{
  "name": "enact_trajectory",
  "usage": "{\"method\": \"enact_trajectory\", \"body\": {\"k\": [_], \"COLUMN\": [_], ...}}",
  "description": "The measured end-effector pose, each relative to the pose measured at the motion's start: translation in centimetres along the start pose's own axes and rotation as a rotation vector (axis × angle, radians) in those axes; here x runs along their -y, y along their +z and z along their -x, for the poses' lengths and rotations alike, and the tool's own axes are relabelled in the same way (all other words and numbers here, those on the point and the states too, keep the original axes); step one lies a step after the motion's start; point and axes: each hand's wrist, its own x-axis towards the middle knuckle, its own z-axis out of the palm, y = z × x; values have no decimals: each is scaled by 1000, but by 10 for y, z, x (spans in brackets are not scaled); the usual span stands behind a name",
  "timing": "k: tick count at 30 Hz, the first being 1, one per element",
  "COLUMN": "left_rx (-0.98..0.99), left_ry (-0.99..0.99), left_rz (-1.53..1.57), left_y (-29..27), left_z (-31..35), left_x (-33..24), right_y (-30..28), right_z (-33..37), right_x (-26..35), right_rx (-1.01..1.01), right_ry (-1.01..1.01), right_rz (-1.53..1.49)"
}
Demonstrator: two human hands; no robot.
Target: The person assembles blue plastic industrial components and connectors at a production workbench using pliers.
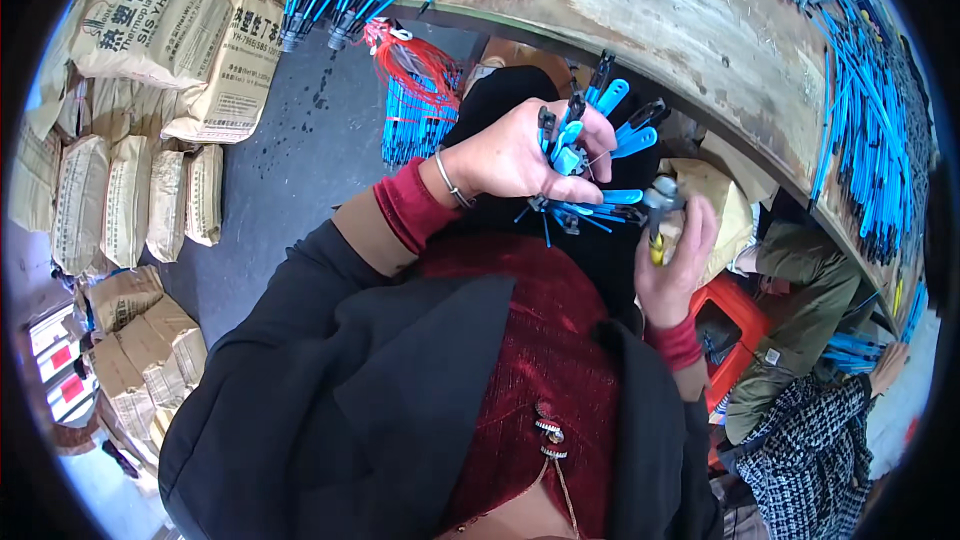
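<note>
Left arm (345, 240) bent at elbow, forearm slanting up and rightward across the front of the body. Left wrist (432, 180) roughly in line with forearm. Left hand (515, 155) curled in a grip, fingers bent over, thumb (572, 188) extended rightward. Right forearm (690, 378) short in view, rising steeply. Right hand (672, 280) upright, apart from left, slightly lower; fingers bent, gripping, tips somewhat blurred.
</note>
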Motion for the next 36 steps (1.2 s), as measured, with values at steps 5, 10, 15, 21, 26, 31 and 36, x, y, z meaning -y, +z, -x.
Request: {"method": "enact_trajectory", "body": {"k": [5, 10, 15, 21, 26, 31, 36], "left_rx": [0, 4, -23, -168, -21, 170, 325], "left_ry": [-16, 75, 105, 22, -110, -59, 117], "left_rz": [-13, -182, -231, -184, -109, -181, -197], "left_y": [0, -1, -1, -3, -13, -15, -17], "left_z": [2, 0, -2, -3, 1, -4, -7], "left_x": [-3, -5, -1, 1, -2, -8, -2], "right_y": [-20, -23, -15, 6, -22, -40, -31], "right_z": [-43, -65, -57, -30, -54, -79, -64], "right_x": [-11, -6, 6, 6, 43, 41, 15], "right_rx": [-86, -106, 23, 48, 519, 1236, 1223], "right_ry": [-818, -1138, -1027, -592, -440, 443, 580], "right_rz": [787, 907, 897, 680, 475, -27, -327]}}
